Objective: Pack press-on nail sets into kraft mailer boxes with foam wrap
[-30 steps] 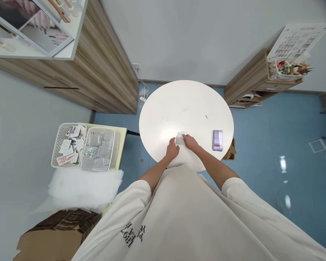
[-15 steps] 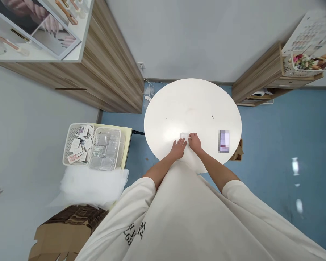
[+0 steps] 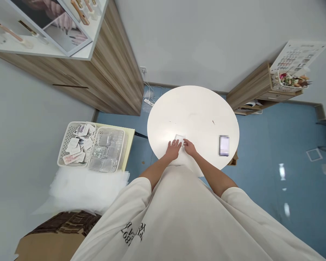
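A small, flat, clear plastic box (image 3: 180,137) lies near the front edge of the round white table (image 3: 195,103), partly covered by my fingers. My left hand (image 3: 174,149) rests with stretched fingers on its left and near side. At its right edge, my right hand (image 3: 189,147) has its fingers bent together and seems to pinch it. The fine finger contact is too small to see well. A phone-like rectangle with a blurred screen (image 3: 224,145) lies on the right of the table.
To the left, a white basket (image 3: 60,152) holds cards and packets, and a clear bin (image 3: 121,150) holds clear plastic boxes. White sheets (image 3: 87,186) are stacked nearer me, above cardboard (image 3: 51,243). Wooden cabinets stand at back left (image 3: 119,72) and back right (image 3: 250,85).
The view has shifted slightly. The clear box now sits tilted and a little further left, with both hands moved along with it.
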`<state>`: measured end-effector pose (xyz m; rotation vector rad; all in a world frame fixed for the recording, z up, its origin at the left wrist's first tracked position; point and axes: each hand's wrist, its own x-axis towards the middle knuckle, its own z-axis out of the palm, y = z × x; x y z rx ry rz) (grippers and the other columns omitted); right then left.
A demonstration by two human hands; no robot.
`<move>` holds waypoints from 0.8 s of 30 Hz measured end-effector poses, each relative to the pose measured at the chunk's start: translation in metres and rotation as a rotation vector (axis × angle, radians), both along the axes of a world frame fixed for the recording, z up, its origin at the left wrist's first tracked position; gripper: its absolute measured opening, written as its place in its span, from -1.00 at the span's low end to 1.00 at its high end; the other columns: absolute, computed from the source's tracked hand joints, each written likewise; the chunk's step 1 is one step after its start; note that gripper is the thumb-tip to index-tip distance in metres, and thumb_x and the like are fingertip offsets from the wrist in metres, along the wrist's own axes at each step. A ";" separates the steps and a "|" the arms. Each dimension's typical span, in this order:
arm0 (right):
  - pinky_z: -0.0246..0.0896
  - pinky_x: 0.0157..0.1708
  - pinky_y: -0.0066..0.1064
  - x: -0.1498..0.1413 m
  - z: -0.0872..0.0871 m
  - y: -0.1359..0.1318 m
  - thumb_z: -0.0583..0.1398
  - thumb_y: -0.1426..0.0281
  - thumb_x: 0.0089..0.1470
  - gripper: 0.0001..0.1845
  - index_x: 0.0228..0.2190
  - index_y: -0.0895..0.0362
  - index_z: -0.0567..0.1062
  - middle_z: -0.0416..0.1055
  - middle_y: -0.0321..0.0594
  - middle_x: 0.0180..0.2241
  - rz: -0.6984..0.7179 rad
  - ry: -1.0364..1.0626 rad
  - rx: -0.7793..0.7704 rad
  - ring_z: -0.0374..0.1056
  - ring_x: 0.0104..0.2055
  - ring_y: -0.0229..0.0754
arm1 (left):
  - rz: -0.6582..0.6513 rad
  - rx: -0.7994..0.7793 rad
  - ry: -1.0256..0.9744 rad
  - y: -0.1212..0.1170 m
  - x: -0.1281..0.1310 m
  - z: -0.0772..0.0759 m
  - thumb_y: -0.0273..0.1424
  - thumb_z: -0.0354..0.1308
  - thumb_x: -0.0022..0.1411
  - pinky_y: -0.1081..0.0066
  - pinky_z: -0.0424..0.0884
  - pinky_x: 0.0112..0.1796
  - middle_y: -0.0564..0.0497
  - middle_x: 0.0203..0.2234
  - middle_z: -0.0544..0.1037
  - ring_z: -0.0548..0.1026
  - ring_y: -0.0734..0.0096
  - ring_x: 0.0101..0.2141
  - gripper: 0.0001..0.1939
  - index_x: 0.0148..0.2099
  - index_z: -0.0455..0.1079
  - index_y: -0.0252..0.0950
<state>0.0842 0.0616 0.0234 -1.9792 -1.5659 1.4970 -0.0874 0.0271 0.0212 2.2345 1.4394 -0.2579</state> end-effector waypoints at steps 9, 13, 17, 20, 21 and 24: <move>0.22 0.24 -0.22 -0.100 -0.005 0.030 0.08 0.59 0.02 -0.16 0.35 0.08 0.21 0.33 -0.18 0.26 0.274 0.059 -0.024 0.35 0.20 -0.08 | 0.156 -0.012 0.054 0.002 -0.104 0.001 -0.57 -0.01 0.21 -0.13 -0.18 0.34 -0.11 0.47 -0.14 -0.17 0.00 0.43 -0.09 0.53 -0.24 -0.19; 0.20 0.25 -0.23 -0.138 -0.009 0.041 0.08 0.60 0.02 -0.15 0.36 0.12 0.19 0.36 -0.15 0.23 0.370 0.017 0.030 0.34 0.20 -0.05 | 0.216 -0.057 0.083 0.007 -0.138 0.002 -0.58 -0.03 0.21 -0.14 -0.15 0.34 -0.09 0.48 -0.19 -0.19 0.00 0.44 -0.10 0.53 -0.23 -0.20; 0.18 0.27 -0.16 -0.154 -0.011 0.042 0.09 0.60 0.02 -0.16 0.36 0.12 0.20 0.32 -0.13 0.26 0.426 -0.009 0.097 0.27 0.27 0.00 | 0.240 -0.084 0.044 0.011 -0.150 0.005 -0.56 -0.03 0.22 -0.14 -0.16 0.34 -0.09 0.48 -0.19 -0.18 -0.03 0.43 -0.12 0.53 -0.23 -0.18; 0.15 0.29 -0.12 -0.151 -0.011 0.033 0.11 0.56 0.04 -0.15 0.37 0.12 0.15 0.26 -0.11 0.30 0.419 -0.022 0.115 0.24 0.29 0.01 | 0.253 -0.083 0.036 0.012 -0.148 0.006 -0.54 -0.02 0.24 -0.15 -0.19 0.34 -0.13 0.47 -0.15 -0.16 -0.06 0.43 -0.14 0.52 -0.19 -0.20; 0.15 0.29 -0.12 -0.148 -0.011 0.028 0.11 0.55 0.06 -0.16 0.38 0.13 0.13 0.24 -0.10 0.31 0.401 -0.034 0.112 0.24 0.28 0.01 | 0.255 -0.078 0.042 0.012 -0.147 0.006 -0.53 -0.03 0.24 -0.15 -0.19 0.34 -0.15 0.47 -0.14 -0.16 -0.07 0.43 -0.16 0.52 -0.18 -0.21; 0.16 0.28 -0.17 -0.133 -0.009 0.011 0.09 0.48 0.15 -0.24 0.37 0.15 0.14 0.16 -0.07 0.35 0.325 -0.082 0.120 0.27 0.26 -0.02 | 0.248 -0.066 0.045 0.013 -0.144 0.007 -0.52 -0.05 0.27 -0.16 -0.20 0.33 -0.17 0.47 -0.11 -0.15 -0.09 0.43 -0.20 0.51 -0.13 -0.23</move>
